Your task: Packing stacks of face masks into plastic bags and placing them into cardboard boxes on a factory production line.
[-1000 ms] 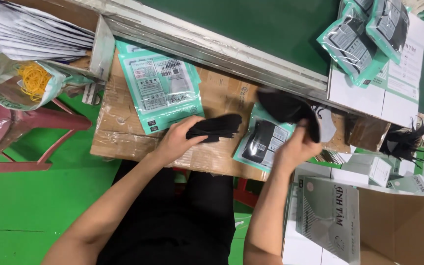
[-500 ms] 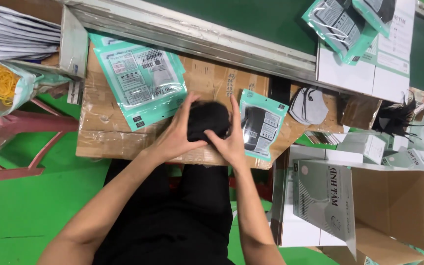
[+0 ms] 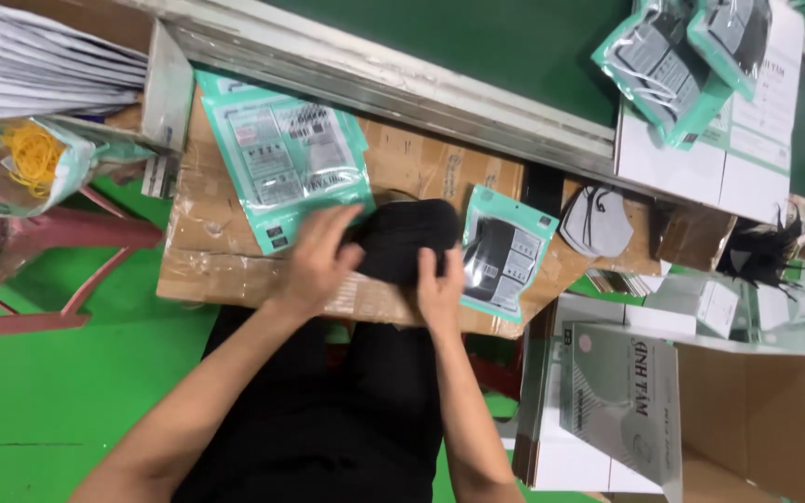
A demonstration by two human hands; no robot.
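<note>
Both hands press on a stack of black masks (image 3: 409,240) that lies on the cardboard work board (image 3: 421,168) across the person's lap, close to the board's near edge. The left hand (image 3: 320,259) lies flat on the stack's left side with fingers spread and slightly curled over it; the right hand (image 3: 440,289) cups the stack's lower right corner, thumb up against the side — neither hand is pinching, both are pushing the pile together. Room on the board is tight: a large teal pouch (image 3: 286,158) lies just left of the stack, its corner under the left fingers, and a smaller teal pouch with a dark mask inside (image 3: 505,251) sits just beside the right hand, overhanging the near edge. Beyond the board runs a metal rail (image 3: 402,88) and a dark green belt (image 3: 477,42). To the right, a grey mask (image 3: 598,222) rests on the board's far corner, and an open carton (image 3: 757,410) stands near the right elbow, cut off by the frame. White boxes with teal pouches on top (image 3: 682,56) are cropped at the upper right. At the left, a bag of yellow rubber bands (image 3: 34,154) and a stack of flat white sheets (image 3: 39,56) are partly out of view. How many masks the stack holds cannot be told — the black blurs into one mass.
</note>
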